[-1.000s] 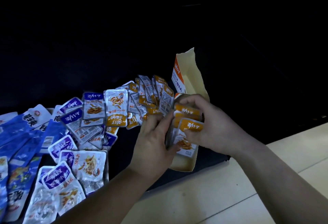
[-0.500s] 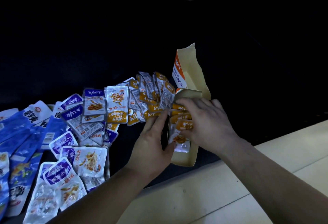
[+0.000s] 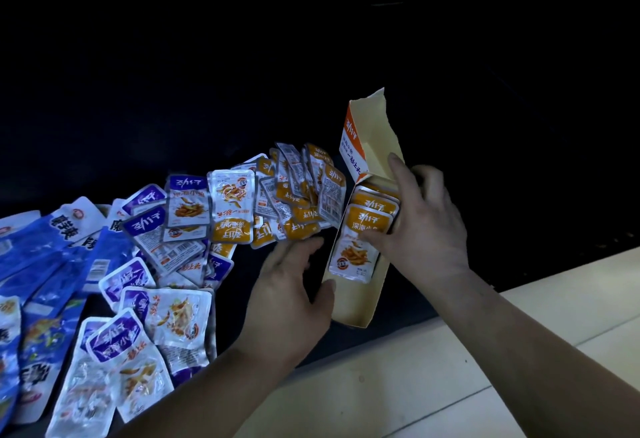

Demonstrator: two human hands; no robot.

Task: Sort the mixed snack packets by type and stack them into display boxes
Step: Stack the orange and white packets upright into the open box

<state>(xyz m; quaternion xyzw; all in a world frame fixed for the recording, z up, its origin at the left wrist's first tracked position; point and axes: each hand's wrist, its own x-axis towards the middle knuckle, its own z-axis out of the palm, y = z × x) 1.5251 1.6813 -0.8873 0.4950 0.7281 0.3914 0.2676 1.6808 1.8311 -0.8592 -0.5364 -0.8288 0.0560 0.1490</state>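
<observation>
1. Right hand (image 3: 426,226) gripped the stack of orange packets (image 3: 356,250) from the right. I could see the thumb laid across the face of the front packet. The other fingers curled round the stack's far edge, and the forefinger stretched up along the raised flap (image 3: 374,132).
2. I saw that stack sitting inside the display box (image 3: 353,306), packed toward its upper end under the flap, so the lower stretch of the tray showed bare cardboard.
3. From my view the box lay at a slant on the dark surface (image 3: 242,91), its near end close to the pale ledge (image 3: 450,385).
4. I made out the left hand (image 3: 287,295) holding nothing. Its fingers were loose and a little spread, and the tip of the thumb touched the box's left wall.
5. I noted loose orange packets (image 3: 298,202) in an overlapping heap just left of the box, beyond the left fingertips.
6. Further left I saw purple packets (image 3: 114,337) scattered face up and face down, with large blue bags (image 3: 41,264) at the far left edge.
</observation>
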